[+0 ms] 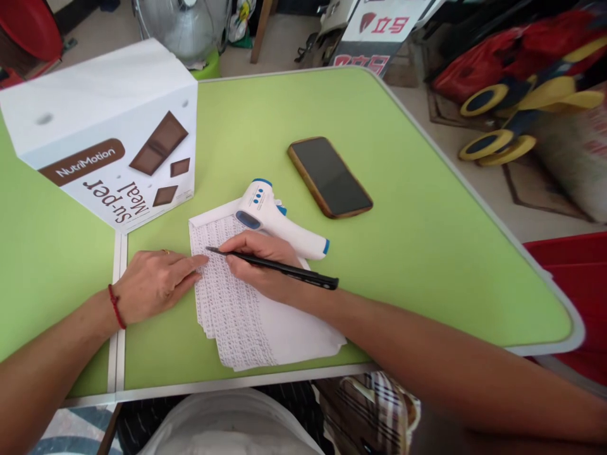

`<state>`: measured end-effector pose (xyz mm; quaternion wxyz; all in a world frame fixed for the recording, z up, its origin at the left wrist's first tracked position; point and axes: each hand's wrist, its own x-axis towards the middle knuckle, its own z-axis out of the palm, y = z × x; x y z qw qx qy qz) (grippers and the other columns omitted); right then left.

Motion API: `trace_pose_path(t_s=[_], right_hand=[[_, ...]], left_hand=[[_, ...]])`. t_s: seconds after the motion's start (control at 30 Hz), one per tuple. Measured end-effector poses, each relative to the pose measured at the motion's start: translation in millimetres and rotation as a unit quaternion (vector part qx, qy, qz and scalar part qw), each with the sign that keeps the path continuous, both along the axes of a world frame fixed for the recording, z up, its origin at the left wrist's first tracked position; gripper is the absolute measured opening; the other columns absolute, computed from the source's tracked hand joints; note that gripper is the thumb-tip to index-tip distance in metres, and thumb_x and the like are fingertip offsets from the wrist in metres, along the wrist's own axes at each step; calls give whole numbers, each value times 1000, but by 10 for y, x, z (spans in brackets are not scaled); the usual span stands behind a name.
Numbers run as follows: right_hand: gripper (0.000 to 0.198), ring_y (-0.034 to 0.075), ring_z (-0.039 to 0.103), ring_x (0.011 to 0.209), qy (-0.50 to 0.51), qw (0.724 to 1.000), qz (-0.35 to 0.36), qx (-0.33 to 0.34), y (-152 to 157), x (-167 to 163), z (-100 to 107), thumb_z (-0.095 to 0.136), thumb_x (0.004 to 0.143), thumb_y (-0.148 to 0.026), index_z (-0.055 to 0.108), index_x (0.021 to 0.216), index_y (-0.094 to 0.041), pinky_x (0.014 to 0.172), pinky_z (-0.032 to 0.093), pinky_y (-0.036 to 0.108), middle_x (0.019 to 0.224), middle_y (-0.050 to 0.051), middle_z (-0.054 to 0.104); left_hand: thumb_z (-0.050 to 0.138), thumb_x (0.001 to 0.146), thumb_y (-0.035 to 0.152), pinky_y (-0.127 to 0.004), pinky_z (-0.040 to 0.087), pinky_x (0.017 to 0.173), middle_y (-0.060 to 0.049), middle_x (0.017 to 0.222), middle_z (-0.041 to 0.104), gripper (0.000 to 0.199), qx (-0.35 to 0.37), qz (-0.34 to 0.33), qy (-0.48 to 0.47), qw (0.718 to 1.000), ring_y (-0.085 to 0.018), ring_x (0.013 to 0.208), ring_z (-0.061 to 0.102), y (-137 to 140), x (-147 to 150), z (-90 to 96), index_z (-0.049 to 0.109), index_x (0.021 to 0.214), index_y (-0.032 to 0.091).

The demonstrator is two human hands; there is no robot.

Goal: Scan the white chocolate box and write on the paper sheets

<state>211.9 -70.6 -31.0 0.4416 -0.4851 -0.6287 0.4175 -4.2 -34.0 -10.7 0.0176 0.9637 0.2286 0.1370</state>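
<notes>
My right hand [260,262] is closed around a black pen [294,272], its tip over the upper left of a handwritten sheet of paper [237,322]. Small rows of writing fill the sheet's left part, and its lower right part is blank. More sheets show beneath its left edge. My left hand [159,281] lies on the table with the index finger stretched out, its tip at the paper's left edge near the pen tip. A white and blue infrared thermometer [279,221] rests on the top of the paper, just beyond my right hand.
A smartphone [332,177] in a brown case lies on the green table [403,253], right of the thermometer. At the left stands a white NutriMotion box [109,139]. A fan [183,31] is behind the table, and a red container [573,303] is at the right.
</notes>
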Motion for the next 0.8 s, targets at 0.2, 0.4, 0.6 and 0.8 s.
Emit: trace_pose_path(t_s=[0.2, 0.4, 0.6, 0.8], right_hand=[[13, 10, 55, 54, -70, 997, -22, 15, -15, 16, -32, 55, 76, -17, 65, 82, -20, 49, 44, 22, 62, -3, 64], [12, 10, 54, 52, -59, 998, -12, 8, -27, 20, -26, 55, 75, -17, 66, 79, -21, 47, 44, 21, 61, -4, 64], [13, 10, 56, 54, -60, 997, -46, 19, -8, 7, 6, 54, 75, -19, 65, 81, -19, 50, 46, 22, 66, -2, 67], [12, 10, 54, 53, -57, 998, -24, -9, -22, 22, 19, 53, 72, -17, 65, 75, -19, 47, 43, 21, 60, -3, 64]], left_hand=[[37, 101, 30, -24, 43, 49, -2, 77, 71, 30, 1, 4, 9, 1000, -14, 61, 65, -2, -1, 3, 62, 112, 17], [36, 102, 30, -25, 41, 47, -1, 72, 69, 31, 5, 5, 8, 1000, -15, 57, 63, -11, 6, 6, 62, 112, 16], [35, 102, 30, -26, 43, 47, -1, 75, 70, 32, 2, 3, 1, 1000, -15, 58, 64, -12, 7, 1, 62, 111, 16], [36, 102, 30, -25, 42, 48, -1, 74, 70, 31, 5, 4, -1, 1000, -14, 57, 64, -2, 9, 3, 62, 111, 16]])
